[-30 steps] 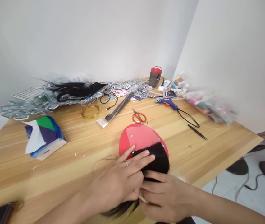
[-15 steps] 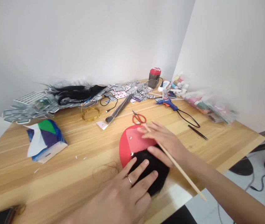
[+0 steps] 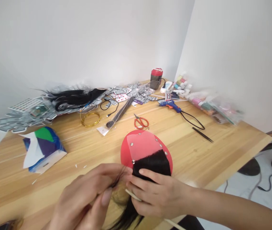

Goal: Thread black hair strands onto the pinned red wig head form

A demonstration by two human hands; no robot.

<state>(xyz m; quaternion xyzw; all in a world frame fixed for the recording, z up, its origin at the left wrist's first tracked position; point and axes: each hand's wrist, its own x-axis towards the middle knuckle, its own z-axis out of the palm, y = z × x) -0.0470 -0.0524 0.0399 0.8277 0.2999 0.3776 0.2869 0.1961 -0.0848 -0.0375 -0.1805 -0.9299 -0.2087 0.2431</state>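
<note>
A red rounded board [image 3: 142,146] with silver pins lies on the wooden table [image 3: 198,153], and black hair [image 3: 153,163] covers its near half. My left hand [image 3: 88,195] is closed in a pinch on a thin strand of black hair [image 3: 119,179] just left of the board. My right hand [image 3: 158,195] rests on the near edge of the black hair and grips a thin wooden stick [image 3: 133,195] that runs under the palm toward the table edge.
Beyond the board lie orange scissors [image 3: 140,121], a blue glue gun [image 3: 171,104] with a black cord, black tweezers [image 3: 202,134], a gold wire coil [image 3: 90,118], a bundle of black hair [image 3: 76,95] and a tissue pack [image 3: 43,148]. Paint bottles [image 3: 183,86] line the right wall.
My right hand came back from the far side of the board to its near edge with the stick. My left hand lifted off the hair and now pinches a strand.
</note>
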